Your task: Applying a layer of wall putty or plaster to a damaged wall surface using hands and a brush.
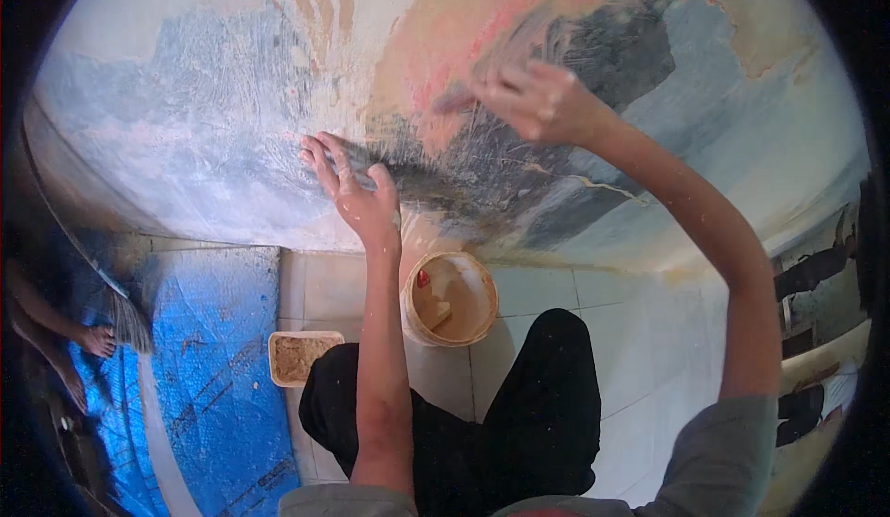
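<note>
**Two hands on a patchy painted wall**

The wall fills the far half of the view, its old paint worn into blue, grey, black, pink and cream patches with scratch marks across them. Below it lies a pale tiled floor, and on the left a blue tarpaulin covers part of that floor. The person's black trousers show at the near centre, knees bent, with both forearms rising from the lower edge.

A round tan bucket stands on the tiles close to the foot of the wall, between the knees and the wall, with pale paste and a small tool inside it. Just left of it and nearer sits a small square tray holding brownish grainy stuff. At the far left edge another person's bare foot rests on the tarpaulin beside the bristles of a broom.

The left hand lies flat on the wall, fingers spread, its grip open and holding nothing. The right hand is higher and to the right, pressed to the wall over the dark patch; it is blurred, fingers curled around something small and pale against the paint, though what it is cannot be told.
</note>
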{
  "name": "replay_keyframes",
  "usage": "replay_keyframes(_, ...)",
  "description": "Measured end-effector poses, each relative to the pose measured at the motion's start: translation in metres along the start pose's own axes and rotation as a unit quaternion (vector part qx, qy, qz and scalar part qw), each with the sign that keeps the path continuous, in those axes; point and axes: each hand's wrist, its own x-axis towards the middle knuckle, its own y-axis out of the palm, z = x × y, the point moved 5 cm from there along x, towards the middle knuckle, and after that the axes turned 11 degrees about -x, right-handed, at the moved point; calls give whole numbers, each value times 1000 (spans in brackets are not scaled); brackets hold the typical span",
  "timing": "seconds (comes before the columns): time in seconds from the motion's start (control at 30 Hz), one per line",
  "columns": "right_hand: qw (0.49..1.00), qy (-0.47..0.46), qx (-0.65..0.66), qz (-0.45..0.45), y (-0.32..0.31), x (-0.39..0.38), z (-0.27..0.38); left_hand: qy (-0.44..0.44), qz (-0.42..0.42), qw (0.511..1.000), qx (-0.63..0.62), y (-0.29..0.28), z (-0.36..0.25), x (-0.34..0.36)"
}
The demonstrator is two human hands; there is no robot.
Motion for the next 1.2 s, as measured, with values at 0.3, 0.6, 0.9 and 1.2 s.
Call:
replay_keyframes(0.3,994,-64,70,47,-2,9,25,22,-5,1000,17,5,3,-1)
replay_keyframes(0.6,995,-86,40,31,13,-5,29,19,-3,1000,0,5,3,-2)
replay_keyframes(0.9,996,-61,56,24,9,13,44,5,-17,1000,-4,4,1,-3)
replay_keyframes(1.2,987,-144,63,27,21,13,59,10,-6,1000,-5,0,-2,-1)
